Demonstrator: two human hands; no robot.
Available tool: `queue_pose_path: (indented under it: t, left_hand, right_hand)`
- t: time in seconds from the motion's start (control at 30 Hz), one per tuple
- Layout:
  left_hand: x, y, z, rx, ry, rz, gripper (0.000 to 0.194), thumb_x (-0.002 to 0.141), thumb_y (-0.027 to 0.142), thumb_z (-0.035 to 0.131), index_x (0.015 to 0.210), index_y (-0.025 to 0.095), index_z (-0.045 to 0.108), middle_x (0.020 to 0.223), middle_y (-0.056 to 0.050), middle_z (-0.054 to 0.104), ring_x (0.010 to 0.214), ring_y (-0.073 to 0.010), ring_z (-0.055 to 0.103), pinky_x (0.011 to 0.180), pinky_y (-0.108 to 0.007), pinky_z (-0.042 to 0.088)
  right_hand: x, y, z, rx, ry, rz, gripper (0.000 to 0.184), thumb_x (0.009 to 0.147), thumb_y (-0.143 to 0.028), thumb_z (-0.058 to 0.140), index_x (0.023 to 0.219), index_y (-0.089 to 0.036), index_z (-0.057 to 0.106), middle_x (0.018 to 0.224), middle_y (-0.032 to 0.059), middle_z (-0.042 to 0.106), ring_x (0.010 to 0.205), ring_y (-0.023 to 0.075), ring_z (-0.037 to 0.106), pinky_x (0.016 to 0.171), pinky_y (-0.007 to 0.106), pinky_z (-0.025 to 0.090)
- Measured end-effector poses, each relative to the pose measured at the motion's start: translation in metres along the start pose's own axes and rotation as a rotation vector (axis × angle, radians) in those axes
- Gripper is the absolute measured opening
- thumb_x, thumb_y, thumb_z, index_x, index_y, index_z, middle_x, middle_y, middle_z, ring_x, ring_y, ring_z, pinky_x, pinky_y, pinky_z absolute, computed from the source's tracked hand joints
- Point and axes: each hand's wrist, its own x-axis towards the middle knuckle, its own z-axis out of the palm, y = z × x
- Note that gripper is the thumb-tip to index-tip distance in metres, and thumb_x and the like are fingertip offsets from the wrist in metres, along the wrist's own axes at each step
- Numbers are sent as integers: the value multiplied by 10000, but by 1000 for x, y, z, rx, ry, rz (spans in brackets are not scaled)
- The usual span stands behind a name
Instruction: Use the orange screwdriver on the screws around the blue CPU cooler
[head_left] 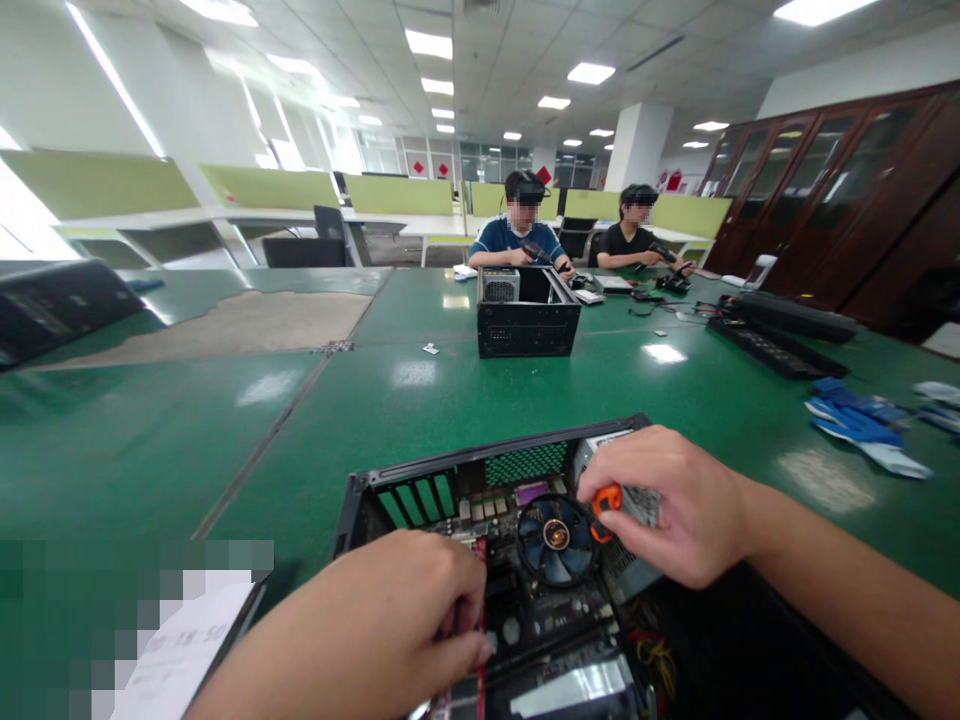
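Pinching an orange tool (606,500) between thumb and bent fingers with the right hand (671,500). Holding it just beside the right rim of the fan (555,535), handle roughly upright — can't tell where the tip ends, or whether it meets anything. Curling the fingers of the left hand (409,600) inward, thumb held low by the red card (481,690); can't tell from here if gripping its edge or merely resting near it.

Reaching over the near side of the open case (495,447) with both hands. From the left hand, looking right and a little farther off to find the fan; from the right, looking just left. Nearer to fan and tool with the right hand, nearer to the card with the left. Running near to far with the card's long edge, left of the fan; running left to right with the case's far edge.

Farther right inside, below the right hand, can see the power supply (626,570), then loose wires (656,660) nearer. Beyond, on the green surface (405,390), can see a second case (529,335), with blue-and-white gloves (862,425) off right — and, past the second case, two people seated.
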Motion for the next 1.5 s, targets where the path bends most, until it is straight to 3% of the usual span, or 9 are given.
queue_pose_path:
  t: [0.2,0.4,0.57,0.8,0.97,1.1,1.3,1.5]
  left_hand:
    - [1,-1,-1,-10,-4,8,187,988,450,788,864,311,769,1010,-37,915,924,-309,811,811,-450,496]
    - [0,-5,3,-17,31,42,173,982,446,785,869,315,789,985,-33,911,896,-298,818,790,-446,521]
    - [0,-3,1,-1,16,25,171,985,443,780,876,311,779,1005,-45,915,929,-317,829,810,-453,520]
    - [-1,1,-2,1,-6,4,159,986,434,775,886,310,777,1025,-44,918,938,-317,823,815,-445,510]
    - [0,2,-3,11,-21,-9,144,999,429,779,919,314,813,1053,-44,932,972,-323,842,849,-446,529]
    - [-1,1,-3,-3,0,7,127,995,403,790,908,312,809,1048,-45,932,967,-324,842,854,-449,535]
    - [0,0,-2,-16,-9,10,151,991,412,801,881,309,790,1010,-33,920,928,-307,824,818,-439,512]
    - [1,0,-1,-29,17,20,151,979,403,813,864,307,796,983,-36,916,897,-303,823,782,-434,493]
  right_hand:
    - [-4,1,-1,21,-92,76,220,996,-243,785,792,-255,706,622,-56,705,554,149,601,622,317,415]
    - [-6,2,-1,50,-138,116,74,943,-210,769,906,-258,810,722,-35,798,613,173,673,681,323,491]
    - [-3,2,-1,76,-145,99,170,864,-146,749,967,-258,825,787,-24,841,646,189,721,706,332,545]
    - [3,-2,-7,111,-124,76,325,922,-143,768,1227,-214,857,1111,86,954,928,245,883,899,354,700]
    - [3,3,-8,142,-149,63,323,878,-102,740,1166,-214,835,1039,65,903,880,227,835,844,333,685]
    - [1,7,-6,165,-92,52,394,953,-99,729,1317,-196,843,1106,74,932,912,212,867,875,321,707]
    - [3,12,5,63,153,58,300,1149,-180,773,1440,-222,829,1210,92,959,1020,224,915,965,356,760]
    - [10,15,22,-19,152,53,350,1234,-176,676,1554,-228,808,1301,112,957,1180,242,931,1080,403,782]
